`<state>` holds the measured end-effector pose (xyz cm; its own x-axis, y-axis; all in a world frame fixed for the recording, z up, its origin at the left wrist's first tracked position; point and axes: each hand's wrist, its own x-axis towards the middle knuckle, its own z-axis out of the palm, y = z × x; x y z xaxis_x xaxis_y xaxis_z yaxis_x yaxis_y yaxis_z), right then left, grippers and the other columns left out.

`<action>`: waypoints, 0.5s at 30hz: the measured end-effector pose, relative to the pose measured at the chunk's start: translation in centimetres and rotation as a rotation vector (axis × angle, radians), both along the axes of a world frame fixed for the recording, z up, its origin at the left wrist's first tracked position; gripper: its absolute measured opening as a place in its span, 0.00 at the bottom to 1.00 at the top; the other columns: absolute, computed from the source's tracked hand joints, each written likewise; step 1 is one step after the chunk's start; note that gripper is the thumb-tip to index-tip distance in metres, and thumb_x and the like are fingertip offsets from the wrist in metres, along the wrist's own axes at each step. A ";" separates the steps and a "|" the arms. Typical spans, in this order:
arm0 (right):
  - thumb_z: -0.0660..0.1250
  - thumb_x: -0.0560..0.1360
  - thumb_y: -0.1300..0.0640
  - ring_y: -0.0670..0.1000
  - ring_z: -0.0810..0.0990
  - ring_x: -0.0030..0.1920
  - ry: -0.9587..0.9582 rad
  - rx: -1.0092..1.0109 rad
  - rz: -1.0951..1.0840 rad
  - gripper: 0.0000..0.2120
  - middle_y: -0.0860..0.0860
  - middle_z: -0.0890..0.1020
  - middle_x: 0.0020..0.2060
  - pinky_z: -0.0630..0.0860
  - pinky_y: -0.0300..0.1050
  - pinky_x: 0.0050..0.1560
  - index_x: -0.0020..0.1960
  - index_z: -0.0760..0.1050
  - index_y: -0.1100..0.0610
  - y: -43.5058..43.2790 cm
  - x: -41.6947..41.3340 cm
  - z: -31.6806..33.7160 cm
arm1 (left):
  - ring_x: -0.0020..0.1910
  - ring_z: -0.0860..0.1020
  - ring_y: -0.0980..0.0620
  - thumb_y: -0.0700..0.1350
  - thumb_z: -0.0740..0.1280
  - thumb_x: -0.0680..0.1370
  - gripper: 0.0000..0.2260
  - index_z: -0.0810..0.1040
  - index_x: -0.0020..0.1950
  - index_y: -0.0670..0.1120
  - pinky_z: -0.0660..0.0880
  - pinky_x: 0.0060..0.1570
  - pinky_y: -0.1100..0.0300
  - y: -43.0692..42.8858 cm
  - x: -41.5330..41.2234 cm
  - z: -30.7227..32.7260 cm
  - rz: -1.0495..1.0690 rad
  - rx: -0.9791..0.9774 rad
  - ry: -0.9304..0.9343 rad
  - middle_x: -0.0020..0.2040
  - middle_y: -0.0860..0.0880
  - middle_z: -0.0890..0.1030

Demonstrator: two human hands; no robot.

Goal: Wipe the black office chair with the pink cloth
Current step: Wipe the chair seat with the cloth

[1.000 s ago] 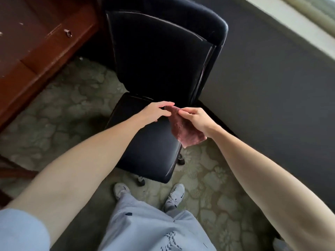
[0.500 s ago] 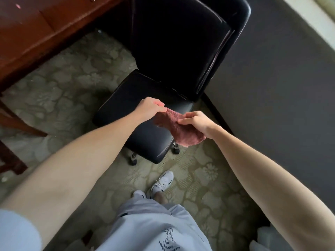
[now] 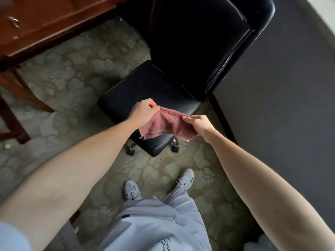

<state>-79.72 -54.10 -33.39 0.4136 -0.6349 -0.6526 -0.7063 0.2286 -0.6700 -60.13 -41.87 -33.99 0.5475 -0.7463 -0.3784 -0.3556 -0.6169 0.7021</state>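
Observation:
The black office chair [image 3: 150, 87] stands in front of me, its tall backrest toward the upper right and its seat toward me. The pink cloth [image 3: 167, 122] hangs stretched between both hands above the seat's near right part. My left hand [image 3: 143, 111] pinches the cloth's left top edge. My right hand [image 3: 197, 124] pinches the right top edge. The cloth's lower edge droops toward the seat; whether it touches the seat I cannot tell.
A reddish wooden desk [image 3: 41, 24] with a metal drawer ring runs along the upper left, one leg at the left edge. A dark grey wall [image 3: 290, 105] stands close on the right. Patterned carpet [image 3: 72, 78] covers the floor. My white shoes [image 3: 132, 191] stand just short of the chair's castors.
My left hand took hold of the cloth, and both hands moved apart and spread it out wide. The view has drawn back, so the chair sits farther from me.

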 end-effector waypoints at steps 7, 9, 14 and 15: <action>0.71 0.73 0.43 0.55 0.85 0.46 0.041 -0.027 0.147 0.12 0.54 0.86 0.43 0.82 0.57 0.50 0.40 0.83 0.51 -6.3 -0.5 -4.9 | 0.38 0.76 0.51 0.50 0.68 0.79 0.07 0.77 0.44 0.50 0.68 0.40 0.58 -3.1 -4.5 -3.1 0.222 0.029 -0.022 0.33 0.56 0.76; 0.70 0.73 0.41 0.55 0.85 0.46 0.065 -0.036 0.215 0.14 0.53 0.86 0.41 0.81 0.55 0.52 0.37 0.82 0.50 -8.3 -0.9 -7.0 | 0.34 0.74 0.54 0.50 0.70 0.78 0.06 0.78 0.43 0.50 0.67 0.37 0.59 -4.5 -6.3 -4.7 0.331 0.030 -0.001 0.31 0.56 0.76; 0.66 0.77 0.44 0.55 0.82 0.49 0.100 -0.141 0.333 0.14 0.53 0.85 0.44 0.78 0.47 0.54 0.44 0.82 0.54 -12.9 -2.3 -12.6 | 0.26 0.68 0.56 0.50 0.71 0.76 0.04 0.80 0.43 0.51 0.63 0.30 0.59 -8.0 -10.3 -10.3 0.502 0.057 0.029 0.25 0.55 0.71; 0.66 0.78 0.45 0.56 0.82 0.50 0.099 -0.155 0.362 0.13 0.54 0.84 0.44 0.77 0.45 0.53 0.45 0.81 0.54 -13.5 -2.5 -13.7 | 0.26 0.68 0.56 0.50 0.71 0.76 0.04 0.80 0.43 0.51 0.62 0.29 0.60 -8.4 -10.8 -11.4 0.512 0.066 0.020 0.25 0.55 0.71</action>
<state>-82.25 -67.59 -47.11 0.5688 -0.5539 -0.6080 -0.7851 -0.1454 -0.6020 -70.94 -50.27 -45.44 0.8289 -0.3585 -0.4295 0.0167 -0.7516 0.6594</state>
